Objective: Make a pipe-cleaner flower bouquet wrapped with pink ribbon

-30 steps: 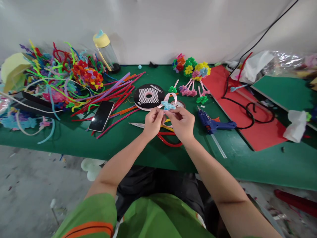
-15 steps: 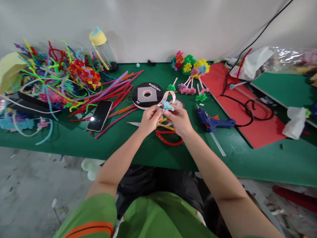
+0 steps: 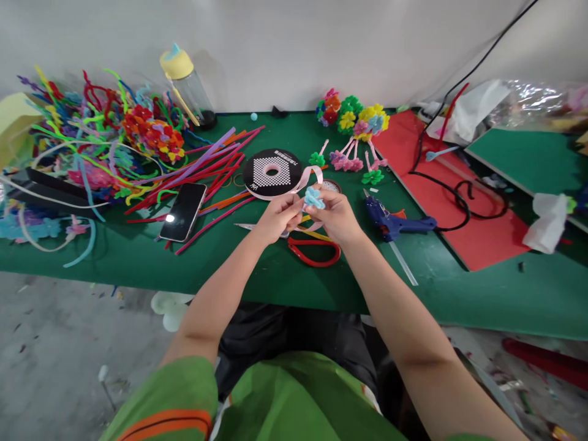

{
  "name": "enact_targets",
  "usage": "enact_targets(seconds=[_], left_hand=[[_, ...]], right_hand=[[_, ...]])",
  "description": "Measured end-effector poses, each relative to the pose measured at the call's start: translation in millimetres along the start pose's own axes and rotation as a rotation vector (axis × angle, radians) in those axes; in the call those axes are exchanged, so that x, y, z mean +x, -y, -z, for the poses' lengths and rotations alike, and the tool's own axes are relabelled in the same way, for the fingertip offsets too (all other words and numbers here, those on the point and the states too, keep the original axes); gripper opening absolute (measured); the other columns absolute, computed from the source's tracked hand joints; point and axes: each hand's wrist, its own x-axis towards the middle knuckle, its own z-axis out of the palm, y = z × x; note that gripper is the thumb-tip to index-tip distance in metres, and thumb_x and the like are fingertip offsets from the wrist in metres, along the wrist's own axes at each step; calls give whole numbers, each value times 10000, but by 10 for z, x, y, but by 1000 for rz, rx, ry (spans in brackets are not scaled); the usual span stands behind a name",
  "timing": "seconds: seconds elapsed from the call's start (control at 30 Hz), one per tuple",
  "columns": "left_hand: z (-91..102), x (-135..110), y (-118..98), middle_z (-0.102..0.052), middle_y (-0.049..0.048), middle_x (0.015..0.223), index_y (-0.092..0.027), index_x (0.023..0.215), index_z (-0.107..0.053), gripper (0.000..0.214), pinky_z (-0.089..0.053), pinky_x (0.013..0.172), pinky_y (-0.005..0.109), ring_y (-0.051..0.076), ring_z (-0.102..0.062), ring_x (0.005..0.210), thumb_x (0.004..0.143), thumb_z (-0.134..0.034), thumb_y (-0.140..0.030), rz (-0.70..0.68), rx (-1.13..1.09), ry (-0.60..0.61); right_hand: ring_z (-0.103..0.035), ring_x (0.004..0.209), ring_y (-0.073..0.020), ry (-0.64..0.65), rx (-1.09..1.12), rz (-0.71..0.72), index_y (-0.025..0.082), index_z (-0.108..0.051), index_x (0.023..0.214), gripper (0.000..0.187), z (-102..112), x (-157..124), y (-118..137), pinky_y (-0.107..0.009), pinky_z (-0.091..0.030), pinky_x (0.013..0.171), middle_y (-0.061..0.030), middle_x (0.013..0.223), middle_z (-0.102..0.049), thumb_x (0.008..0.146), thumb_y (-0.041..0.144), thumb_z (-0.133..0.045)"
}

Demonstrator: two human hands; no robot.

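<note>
A light-blue pipe-cleaner flower (image 3: 314,198) sits between my two hands above the table. My right hand (image 3: 339,215) is closed, thumb and fingers pinching the flower. My left hand (image 3: 279,218) is closed too, its fingertips pressed together at the flower's left side; what lies inside this pinch is hidden. Pale pink ribbon (image 3: 314,173) arches from the black spool (image 3: 252,176) to the hands, and another stretch of it shows below them. Beneath lie red-handled scissors (image 3: 316,262), blades pointing left, partly covered by my left hand.
A blue glue gun (image 3: 390,222) lies at right, its cord crossing a red board (image 3: 478,239). Finished pipe-cleaner flowers (image 3: 351,164) lie behind the hands. At left are a phone (image 3: 184,212), loose pipe cleaners (image 3: 220,165), a heaped pile (image 3: 105,141) and a bottle (image 3: 190,92).
The blue flower has turned in my fingers and shows more of its petals. Both hands stay close together around it. The whole view has shifted slightly.
</note>
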Motion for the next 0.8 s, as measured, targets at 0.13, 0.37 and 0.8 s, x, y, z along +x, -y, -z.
enact_targets(seconds=[0.13, 0.37, 0.8], left_hand=[[14, 16, 52, -298, -119, 422, -180, 687, -402, 362, -145, 353, 145, 6, -213, 340, 764, -629, -451, -3, 25, -25], [-2, 40, 113, -367, -102, 490, -196, 785, -415, 334, -189, 359, 148, 21, -303, 379, 787, -594, -479, -110, 130, -94], [-28, 25, 102, -559, -22, 565, -161, 744, -518, 333, -348, 432, 187, 44, -449, 443, 804, -559, -486, -274, 428, -211]], right_hand=[[-495, 692, -86, -19, -76, 64, 206, -642, 634, 172, 17, 8, -16, -240, -437, 586, 19, 762, -514, 590, 284, -789], [-520, 734, -104, -77, -243, 199, 205, -623, 650, 123, 40, 14, -50, -287, -442, 693, 23, 752, -534, 664, 260, -732], [-455, 672, -93, -200, -500, 208, 190, -517, 666, 125, -25, -60, 54, -256, -390, 596, 27, 735, -465, 732, 150, -616]])
